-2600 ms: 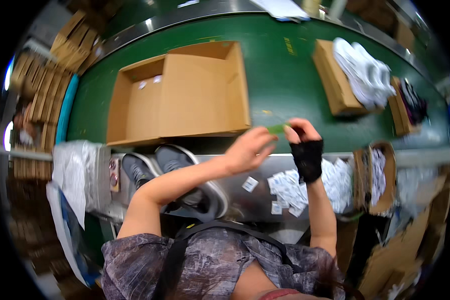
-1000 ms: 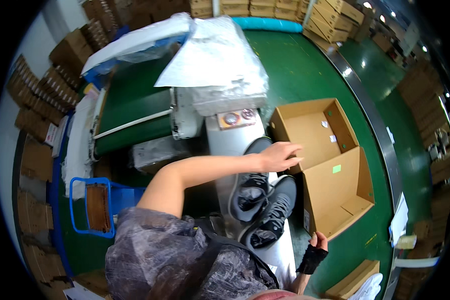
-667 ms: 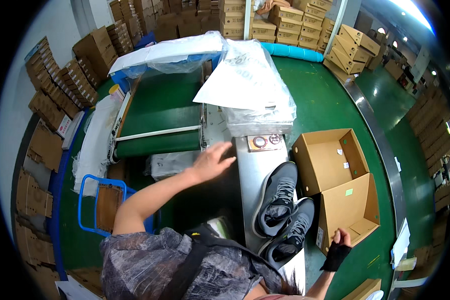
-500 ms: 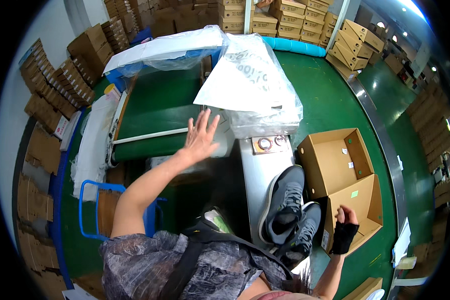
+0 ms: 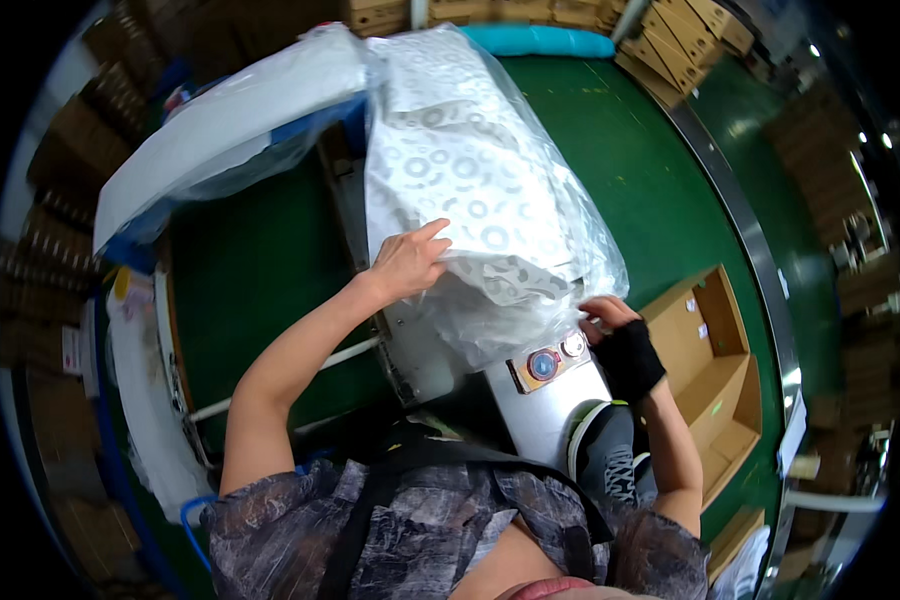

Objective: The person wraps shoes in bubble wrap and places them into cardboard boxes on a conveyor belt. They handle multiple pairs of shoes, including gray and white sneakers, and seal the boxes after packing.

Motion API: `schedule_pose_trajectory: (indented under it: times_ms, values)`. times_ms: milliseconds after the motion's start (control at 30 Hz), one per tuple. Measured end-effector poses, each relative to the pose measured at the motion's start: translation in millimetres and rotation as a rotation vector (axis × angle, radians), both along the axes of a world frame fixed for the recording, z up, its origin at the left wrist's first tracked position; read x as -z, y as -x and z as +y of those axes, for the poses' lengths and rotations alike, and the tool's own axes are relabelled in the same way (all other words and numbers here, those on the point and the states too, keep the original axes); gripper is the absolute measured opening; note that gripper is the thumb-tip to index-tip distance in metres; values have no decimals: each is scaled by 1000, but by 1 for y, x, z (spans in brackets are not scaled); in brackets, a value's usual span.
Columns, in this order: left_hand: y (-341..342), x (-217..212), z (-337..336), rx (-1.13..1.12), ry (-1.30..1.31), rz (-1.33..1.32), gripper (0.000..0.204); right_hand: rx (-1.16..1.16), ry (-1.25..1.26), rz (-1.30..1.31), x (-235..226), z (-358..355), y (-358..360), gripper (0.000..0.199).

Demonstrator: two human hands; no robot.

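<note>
Clear plastic sheet bundle point(image 5: 480, 200) now under left hand point(image 5: 407, 265) spread flat, right hand point(image 5: 618, 340) newly pinching its edge.

A clear plastic bag of white ring-patterned paper point(image 5: 480, 200) fills the upper centre; an open brown cardboard box point(image 5: 715, 375) sits right.

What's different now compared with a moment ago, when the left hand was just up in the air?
The left hand has reached forward onto the clear plastic bag of patterned paper. The right hand, in a black fingerless glove, has come up from beside the grey shoes to the bag's lower edge. The open cardboard box and shoes stayed put.
</note>
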State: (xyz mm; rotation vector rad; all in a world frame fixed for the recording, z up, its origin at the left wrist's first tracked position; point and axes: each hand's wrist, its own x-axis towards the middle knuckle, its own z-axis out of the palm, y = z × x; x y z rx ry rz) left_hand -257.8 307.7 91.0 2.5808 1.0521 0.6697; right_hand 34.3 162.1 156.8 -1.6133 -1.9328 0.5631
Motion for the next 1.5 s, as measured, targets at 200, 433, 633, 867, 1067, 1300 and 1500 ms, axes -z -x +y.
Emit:
schedule_pose_trajectory:
  times_ms: [200,433,633,867,1067,1300,1500]
  values:
    - [-48,-22,30,187,219,315,23,-172,194,-369,74,49,-7,56]
    - [-51,-5,74,128,294,278,20,-407,595,-588,41,55,-6,48]
    - [-88,2,23,421,225,438,61,-563,-160,-578,78,33,-22,7]
    - [-130,66,21,550,-212,419,57,-514,-175,-449,46,58,-6,18]
    - [-153,35,11,674,150,357,58,-574,122,-405,78,57,-18,15]
    - [-85,-24,49,509,552,-109,33,-265,-159,114,1,107,20,23]
    - [-15,-53,87,-6,189,-397,22,-244,-255,-32,46,180,95,65]
